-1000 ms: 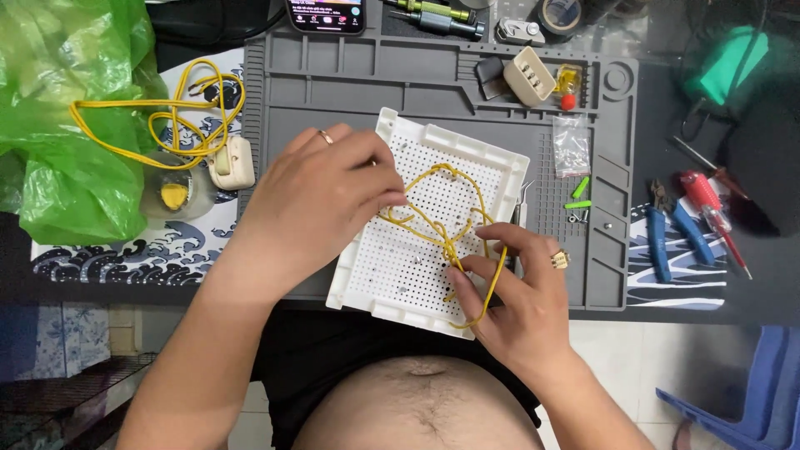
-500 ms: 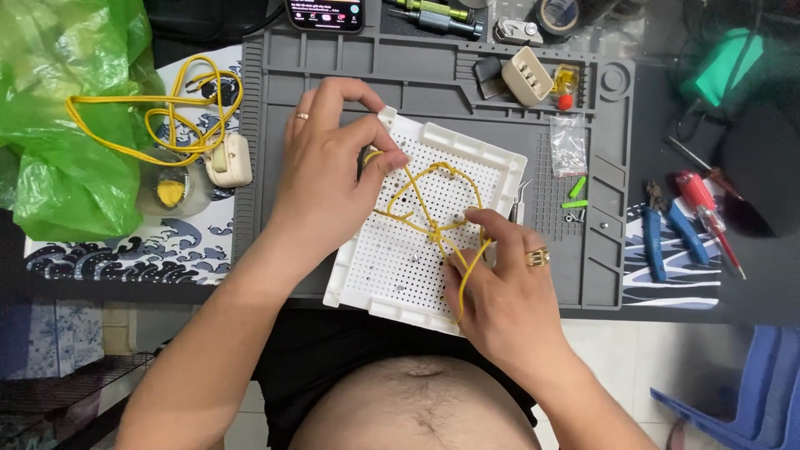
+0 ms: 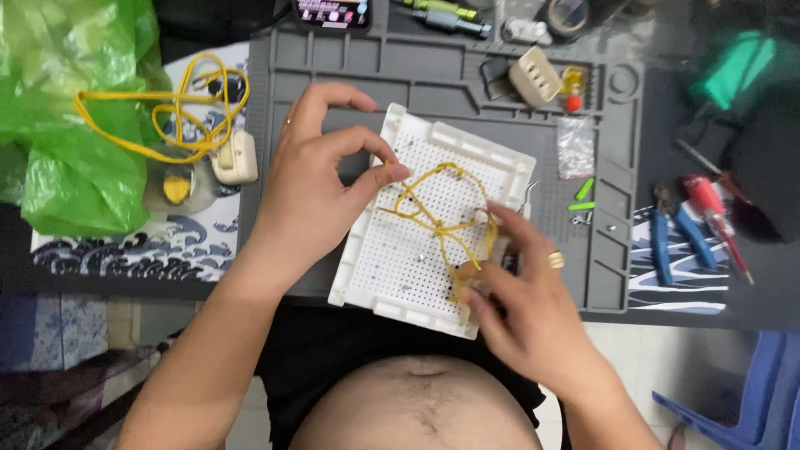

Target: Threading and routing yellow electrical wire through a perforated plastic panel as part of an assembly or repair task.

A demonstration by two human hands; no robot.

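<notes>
Head view: dark table (image 3: 767,275) carries a grey compartmented work mat (image 3: 433,83); a wave-patterned sheet (image 3: 142,250) lies at its left edge, pale floor tiles below. White perforated board (image 3: 417,250) rests tilted on the mat's near edge. Left hand (image 3: 312,192) pinches yellow wire (image 3: 433,200) at the board's upper left, thumb against fingertip. Right hand (image 3: 525,308) grasps the wire's lower end over the board's near right corner, covering it. Around: green plastic bag (image 3: 67,108), coiled yellow cable (image 3: 167,108), blue-handled pliers (image 3: 675,237), red screwdriver (image 3: 717,212).
</notes>
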